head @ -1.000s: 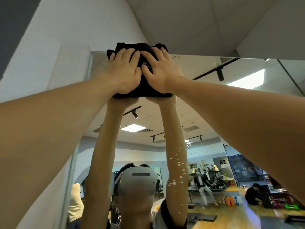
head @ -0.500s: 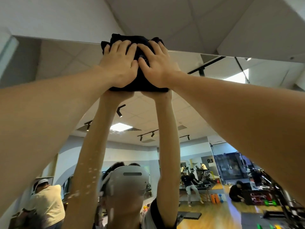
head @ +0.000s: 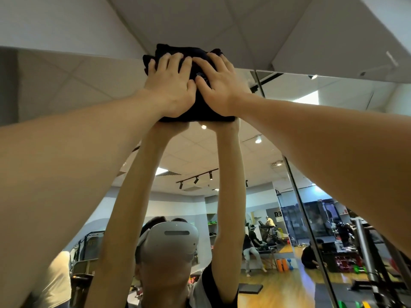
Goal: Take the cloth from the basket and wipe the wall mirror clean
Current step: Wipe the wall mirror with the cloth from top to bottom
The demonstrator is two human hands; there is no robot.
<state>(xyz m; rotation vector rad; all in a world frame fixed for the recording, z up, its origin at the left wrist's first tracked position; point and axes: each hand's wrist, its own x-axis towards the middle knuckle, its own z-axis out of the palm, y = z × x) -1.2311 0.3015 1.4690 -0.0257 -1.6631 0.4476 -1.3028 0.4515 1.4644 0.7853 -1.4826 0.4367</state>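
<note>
A folded dark cloth (head: 201, 113) lies flat against the wall mirror (head: 93, 90) at its top edge, just under the ceiling. My left hand (head: 170, 85) presses on the cloth's left half with its fingers spread. My right hand (head: 219, 83) presses on the right half, thumb beside the left hand. Both arms reach up overhead. The mirror shows my raised arms and a headset below the cloth. No basket is in view.
A vertical seam (head: 295, 187) between mirror panels runs just right of my right arm. White ceiling tiles (head: 200, 21) meet the mirror's top edge. The reflection shows a gym floor with people and equipment behind me.
Both hands and the cloth have slid to the right along the mirror's top edge. The left wall has left the view and the panel seam has come in on the right.
</note>
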